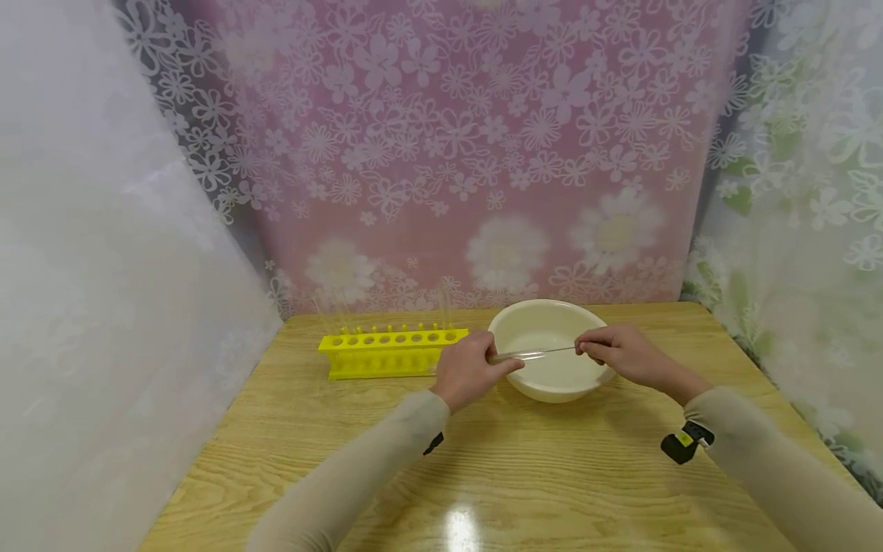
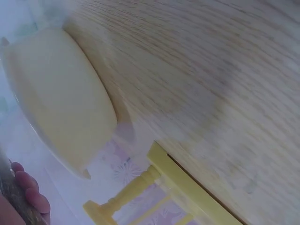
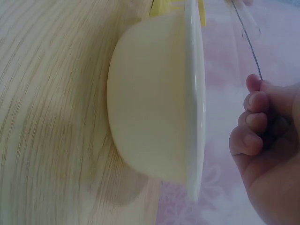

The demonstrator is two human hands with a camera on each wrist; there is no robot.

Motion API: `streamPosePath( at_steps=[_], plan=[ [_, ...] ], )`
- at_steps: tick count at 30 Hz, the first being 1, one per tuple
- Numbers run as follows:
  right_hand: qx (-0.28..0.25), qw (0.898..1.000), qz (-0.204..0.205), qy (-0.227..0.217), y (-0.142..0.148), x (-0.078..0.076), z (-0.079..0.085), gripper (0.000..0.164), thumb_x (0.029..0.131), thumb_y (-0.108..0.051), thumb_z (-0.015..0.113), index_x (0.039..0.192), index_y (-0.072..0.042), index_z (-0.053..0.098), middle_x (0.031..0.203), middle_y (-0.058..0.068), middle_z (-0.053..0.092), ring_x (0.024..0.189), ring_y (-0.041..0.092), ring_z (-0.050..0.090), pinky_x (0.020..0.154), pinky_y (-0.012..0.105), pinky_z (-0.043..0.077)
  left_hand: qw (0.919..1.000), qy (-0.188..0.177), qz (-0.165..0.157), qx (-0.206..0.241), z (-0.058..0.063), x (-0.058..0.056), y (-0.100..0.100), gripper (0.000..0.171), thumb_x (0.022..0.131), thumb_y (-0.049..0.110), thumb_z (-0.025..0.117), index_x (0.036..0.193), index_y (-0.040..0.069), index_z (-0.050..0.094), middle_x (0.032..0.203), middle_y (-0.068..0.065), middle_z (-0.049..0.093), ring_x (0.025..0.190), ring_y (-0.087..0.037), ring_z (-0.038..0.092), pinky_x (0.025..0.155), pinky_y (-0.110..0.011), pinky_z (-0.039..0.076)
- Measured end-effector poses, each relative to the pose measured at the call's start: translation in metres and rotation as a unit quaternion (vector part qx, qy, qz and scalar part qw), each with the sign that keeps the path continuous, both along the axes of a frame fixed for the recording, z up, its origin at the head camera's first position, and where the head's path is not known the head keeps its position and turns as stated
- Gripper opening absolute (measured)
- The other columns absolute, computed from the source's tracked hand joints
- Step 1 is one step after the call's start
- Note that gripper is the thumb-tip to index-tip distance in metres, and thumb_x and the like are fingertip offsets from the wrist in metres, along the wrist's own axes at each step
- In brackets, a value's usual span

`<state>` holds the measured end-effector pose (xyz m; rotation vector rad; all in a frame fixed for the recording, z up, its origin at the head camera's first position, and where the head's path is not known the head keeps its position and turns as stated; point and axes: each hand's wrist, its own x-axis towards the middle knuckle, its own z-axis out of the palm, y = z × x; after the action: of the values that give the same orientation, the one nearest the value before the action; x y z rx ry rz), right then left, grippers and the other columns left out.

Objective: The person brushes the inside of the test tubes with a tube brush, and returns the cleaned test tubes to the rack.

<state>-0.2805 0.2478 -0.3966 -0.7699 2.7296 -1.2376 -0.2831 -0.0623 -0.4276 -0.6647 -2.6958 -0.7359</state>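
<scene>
In the head view my left hand [image 1: 472, 369] grips a clear glass test tube [image 1: 530, 355], its mouth pointing right over the cream basin [image 1: 538, 326]. The thumb lies along the glass. My right hand [image 1: 624, 354] pinches the end of a thin wire handle [image 1: 564, 349] that runs into the tube. In the right wrist view this wire [image 3: 253, 50] looks twisted, like a test tube brush's stem, held between thumb and curled fingers. The left wrist view shows my left fingers [image 2: 35, 194] around the tube, with something brownish, perhaps bristles, inside; the brush head is mostly hidden.
To the left of the basin stands a yellow test tube rack [image 1: 393, 341], with clear test tubes [image 1: 445, 308] upright near both its ends. Everything stands on a wood-grain table [image 1: 524, 475]. Flowered curtains [image 1: 483, 153] hang close behind and at both sides.
</scene>
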Motion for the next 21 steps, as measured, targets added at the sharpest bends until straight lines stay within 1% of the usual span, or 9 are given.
streamPosePath(
  at_steps=[2,5,11,14,16,18,19,20,21],
  plan=[
    [0.002,1.000,0.007,0.005,-0.008,0.000,0.000,0.023,0.106,-0.018,0.053,0.112,-0.004,0.071,0.073,0.007,0.053,0.054,0.010,0.036,0.051,0.031,0.036,1.0000,0.003,0.000,-0.005,0.001,0.001,0.002,0.052,0.087,0.071,0.061,0.079,0.022,0.048,0.073,0.004,0.046,0.053,-0.010,0.041,0.049,-0.025,0.032],
    [0.002,1.000,0.010,0.014,-0.016,-0.001,-0.001,0.023,0.106,-0.015,0.053,0.110,-0.003,0.072,0.072,0.007,0.054,0.055,0.010,0.038,0.052,0.030,0.037,0.9999,0.007,0.010,-0.009,0.001,0.001,0.004,0.051,0.087,0.071,0.062,0.078,0.022,0.048,0.073,0.005,0.046,0.052,-0.010,0.041,0.048,-0.026,0.033],
    [-0.003,0.999,0.035,0.009,-0.027,-0.004,-0.005,0.024,0.106,-0.014,0.052,0.110,0.000,0.071,0.070,0.005,0.053,0.056,0.009,0.040,0.053,0.030,0.039,0.9995,0.021,0.015,-0.017,0.001,0.002,0.007,0.052,0.085,0.072,0.063,0.079,0.022,0.050,0.073,0.006,0.048,0.052,-0.010,0.042,0.047,-0.025,0.034],
    [-0.002,0.999,0.035,0.003,-0.031,-0.004,-0.005,0.025,0.107,-0.015,0.051,0.109,0.000,0.071,0.069,0.002,0.051,0.057,0.009,0.041,0.055,0.030,0.040,0.9994,0.025,0.017,-0.015,0.001,0.003,0.008,0.053,0.085,0.072,0.063,0.078,0.022,0.049,0.071,0.005,0.048,0.052,-0.010,0.042,0.047,-0.025,0.033],
    [0.000,0.999,0.032,0.004,-0.033,-0.003,-0.004,0.025,0.107,-0.015,0.051,0.108,-0.001,0.071,0.069,0.003,0.051,0.056,0.009,0.040,0.055,0.030,0.040,0.9996,0.020,0.015,-0.011,0.002,0.003,0.007,0.052,0.085,0.072,0.063,0.078,0.022,0.049,0.070,0.005,0.048,0.051,-0.010,0.042,0.046,-0.025,0.033],
    [0.008,0.999,0.025,0.020,-0.035,0.000,-0.003,0.025,0.107,-0.017,0.052,0.108,-0.003,0.072,0.072,0.004,0.055,0.056,0.008,0.041,0.056,0.029,0.041,0.9999,0.007,0.011,-0.001,0.003,0.003,0.006,0.051,0.086,0.071,0.064,0.078,0.022,0.050,0.069,0.005,0.049,0.051,-0.011,0.043,0.047,-0.026,0.034],
    [0.015,0.999,0.021,0.039,-0.035,0.001,-0.003,0.023,0.106,-0.017,0.053,0.108,-0.005,0.072,0.074,0.004,0.058,0.056,0.008,0.042,0.056,0.029,0.041,0.9999,-0.001,0.009,0.005,0.004,0.003,0.005,0.051,0.086,0.070,0.064,0.078,0.022,0.050,0.069,0.005,0.050,0.052,-0.011,0.044,0.047,-0.026,0.034],
    [0.024,0.997,0.018,0.065,-0.036,0.002,-0.003,0.021,0.105,-0.017,0.055,0.108,-0.006,0.073,0.077,0.004,0.061,0.057,0.007,0.043,0.056,0.029,0.042,0.9999,-0.008,0.007,0.012,0.005,0.002,0.004,0.050,0.086,0.070,0.064,0.078,0.022,0.051,0.069,0.005,0.050,0.052,-0.011,0.044,0.047,-0.026,0.035],
    [0.039,0.994,0.017,0.103,-0.036,0.004,-0.003,0.018,0.104,-0.017,0.058,0.108,-0.007,0.073,0.080,0.002,0.063,0.059,0.006,0.045,0.057,0.028,0.042,0.9997,-0.016,0.005,0.019,0.005,0.002,0.003,0.050,0.087,0.070,0.064,0.079,0.022,0.052,0.069,0.005,0.051,0.052,-0.012,0.045,0.047,-0.027,0.035]
  ],
)
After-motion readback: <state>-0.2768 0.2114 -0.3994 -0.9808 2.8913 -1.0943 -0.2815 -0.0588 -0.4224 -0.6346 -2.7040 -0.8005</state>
